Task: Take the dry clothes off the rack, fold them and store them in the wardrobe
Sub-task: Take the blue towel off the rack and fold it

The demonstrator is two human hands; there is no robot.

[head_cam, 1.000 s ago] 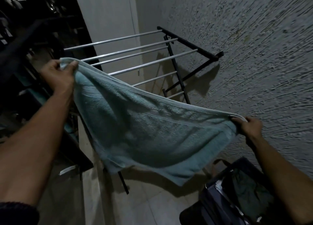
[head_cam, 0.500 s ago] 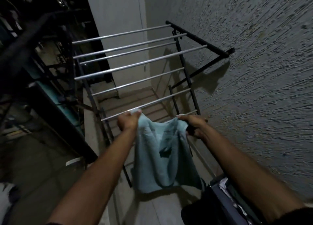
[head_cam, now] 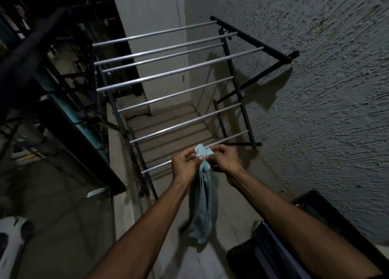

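Both hands, L (head_cam: pixel 185 163) & R (head_cam: pixel 224 160), pinch light-blue towel (head_cam: pixel 205 207) top w/ curled fingers.

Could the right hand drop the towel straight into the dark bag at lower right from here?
Probably yes. The right hand pinches the light blue towel with the left hand; the dark bag lies open below the right forearm, nothing between.

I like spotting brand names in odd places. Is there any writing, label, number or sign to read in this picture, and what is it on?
None can be read.
The light blue towel held by the left hand and right hand: no tag or print shows.
The drying rack: bare rails, no marking.
The dark bag at lower right: too dim to tell.
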